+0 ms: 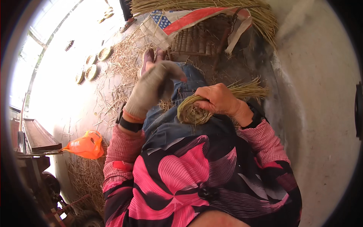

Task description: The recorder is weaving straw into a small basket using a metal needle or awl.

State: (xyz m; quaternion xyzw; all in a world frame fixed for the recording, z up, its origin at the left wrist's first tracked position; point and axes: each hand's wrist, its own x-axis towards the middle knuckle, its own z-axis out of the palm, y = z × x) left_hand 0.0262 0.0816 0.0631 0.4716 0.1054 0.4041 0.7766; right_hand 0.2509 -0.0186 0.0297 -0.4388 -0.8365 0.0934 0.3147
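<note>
A small round coiled straw basket [196, 114] rests over my lap, its hollow side partly in view. My right hand [217, 99] is bare and closed round the upper right of its rim. From under that hand a loose bundle of straw stalks [249, 89] sticks out to the right. My left hand [158, 84] wears a greyish work glove with bare fingertips. It is raised to the upper left of the basket and apart from it. Its fingers are curled and slightly blurred; whatever they may hold is too small to make out.
Ahead, a big straw bundle [211, 5] and a striped plastic sack [181, 23] lie over a low bamboo seat [193, 41]. Several round straw baskets [91, 72] sit on the left floor amid scattered straw [121, 62]. Near left are an orange plastic bag [87, 145] and a cart [39, 136].
</note>
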